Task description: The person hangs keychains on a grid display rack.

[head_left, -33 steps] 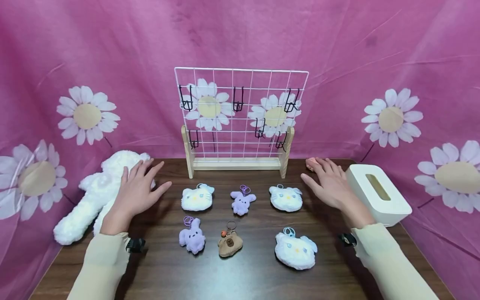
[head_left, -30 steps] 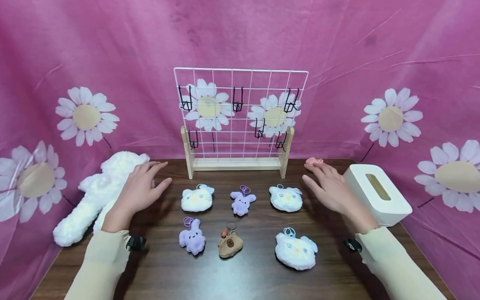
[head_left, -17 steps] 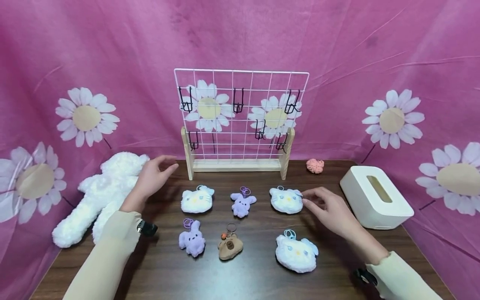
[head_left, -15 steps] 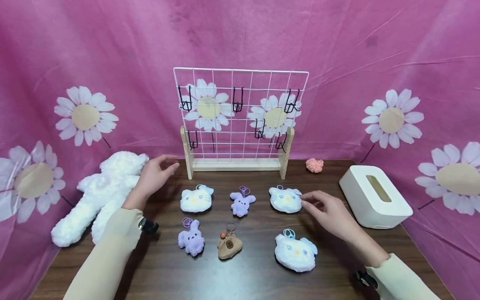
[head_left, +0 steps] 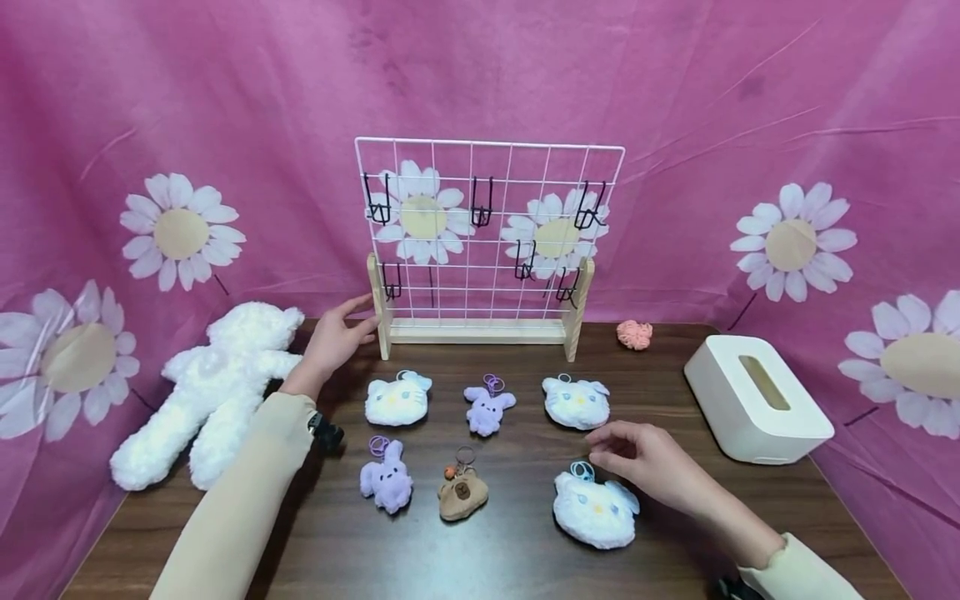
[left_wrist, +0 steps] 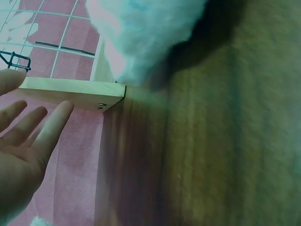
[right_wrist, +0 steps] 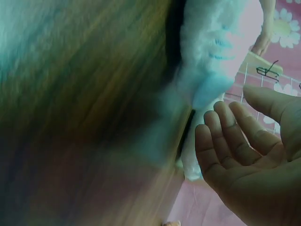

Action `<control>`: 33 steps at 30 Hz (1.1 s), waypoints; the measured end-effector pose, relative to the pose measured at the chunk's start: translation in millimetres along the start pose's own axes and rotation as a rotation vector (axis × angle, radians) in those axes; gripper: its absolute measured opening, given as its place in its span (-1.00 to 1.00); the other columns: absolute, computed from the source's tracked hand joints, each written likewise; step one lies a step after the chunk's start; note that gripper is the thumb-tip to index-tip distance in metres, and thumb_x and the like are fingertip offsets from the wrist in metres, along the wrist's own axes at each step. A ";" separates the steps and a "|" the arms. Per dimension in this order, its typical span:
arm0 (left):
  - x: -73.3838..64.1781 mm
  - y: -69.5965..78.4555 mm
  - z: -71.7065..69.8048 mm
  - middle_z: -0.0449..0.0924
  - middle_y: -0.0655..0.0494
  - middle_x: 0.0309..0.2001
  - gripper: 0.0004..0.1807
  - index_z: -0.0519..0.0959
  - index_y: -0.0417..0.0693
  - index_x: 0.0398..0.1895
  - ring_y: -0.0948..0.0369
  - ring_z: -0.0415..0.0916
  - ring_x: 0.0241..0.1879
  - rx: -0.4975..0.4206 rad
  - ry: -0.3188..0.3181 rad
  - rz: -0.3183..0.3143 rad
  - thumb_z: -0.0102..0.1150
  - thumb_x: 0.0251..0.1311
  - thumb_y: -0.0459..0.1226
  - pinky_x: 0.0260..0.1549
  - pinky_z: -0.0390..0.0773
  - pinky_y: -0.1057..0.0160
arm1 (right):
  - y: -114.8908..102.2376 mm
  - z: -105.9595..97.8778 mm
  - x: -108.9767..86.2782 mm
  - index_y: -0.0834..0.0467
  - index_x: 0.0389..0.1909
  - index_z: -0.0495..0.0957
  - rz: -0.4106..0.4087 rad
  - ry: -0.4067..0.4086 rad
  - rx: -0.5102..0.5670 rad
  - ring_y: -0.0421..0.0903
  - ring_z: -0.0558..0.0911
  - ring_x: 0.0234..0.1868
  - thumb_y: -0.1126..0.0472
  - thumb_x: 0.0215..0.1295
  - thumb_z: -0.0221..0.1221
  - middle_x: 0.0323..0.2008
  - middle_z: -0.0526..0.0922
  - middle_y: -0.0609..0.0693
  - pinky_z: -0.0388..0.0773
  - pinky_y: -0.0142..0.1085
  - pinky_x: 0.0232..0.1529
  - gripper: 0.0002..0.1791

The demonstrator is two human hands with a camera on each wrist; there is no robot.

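My left hand (head_left: 335,340) is at the left wooden post (head_left: 378,308) of a white wire grid rack (head_left: 480,250), fingertips right at the post and fingers relaxed. Several black hooks (head_left: 482,212) hang on the grid. My right hand (head_left: 648,462) holds nothing; its fingers are loosely bent above the blue cord of the front white cat plush keychain (head_left: 596,510). Just beyond its fingertips lies another white cat plush (head_left: 576,403). A third white cat plush (head_left: 397,400), two purple bunny keychains (head_left: 489,411) and a brown bear-like keychain (head_left: 462,497) lie on the table.
A large white plush toy (head_left: 225,383) lies at the left, beside my left forearm. At the right stands a white tissue box (head_left: 757,400). A small pink fuzzy item (head_left: 634,335) sits at the back right of the wooden table (head_left: 510,558). A pink flowered curtain hangs behind.
My left hand has moved right from over the white plush to the rack's left post. My right hand has come back from the pink item, toward me, to the front cat plush.
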State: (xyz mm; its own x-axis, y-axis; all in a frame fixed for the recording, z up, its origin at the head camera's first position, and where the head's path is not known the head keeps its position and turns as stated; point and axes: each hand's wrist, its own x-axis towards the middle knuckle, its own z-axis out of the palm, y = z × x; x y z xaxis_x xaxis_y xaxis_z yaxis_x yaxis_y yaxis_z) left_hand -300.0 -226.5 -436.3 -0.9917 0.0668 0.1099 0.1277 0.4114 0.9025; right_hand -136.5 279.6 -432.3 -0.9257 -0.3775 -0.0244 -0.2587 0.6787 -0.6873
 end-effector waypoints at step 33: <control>8.0 -5.1 7.1 0.47 -0.43 0.54 -0.38 0.32 -0.29 0.70 -0.33 0.61 0.40 -0.153 -0.015 -0.048 0.15 0.73 -0.25 0.25 0.85 -0.09 | 1.9 21.8 10.3 -0.04 -0.40 0.71 0.134 -0.019 -0.153 -0.34 0.49 -0.38 0.24 0.36 0.47 -0.45 0.62 -0.23 0.44 -0.48 -0.38 -0.82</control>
State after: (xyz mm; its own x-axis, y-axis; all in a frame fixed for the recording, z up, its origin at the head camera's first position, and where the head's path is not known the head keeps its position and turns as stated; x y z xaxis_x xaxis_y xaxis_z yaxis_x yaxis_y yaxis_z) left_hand -308.4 -221.6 -443.0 -0.9961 0.0642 0.0605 0.0757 0.2714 0.9595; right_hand -140.5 263.3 -449.7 -0.9497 -0.2881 -0.1227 -0.1736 0.8107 -0.5591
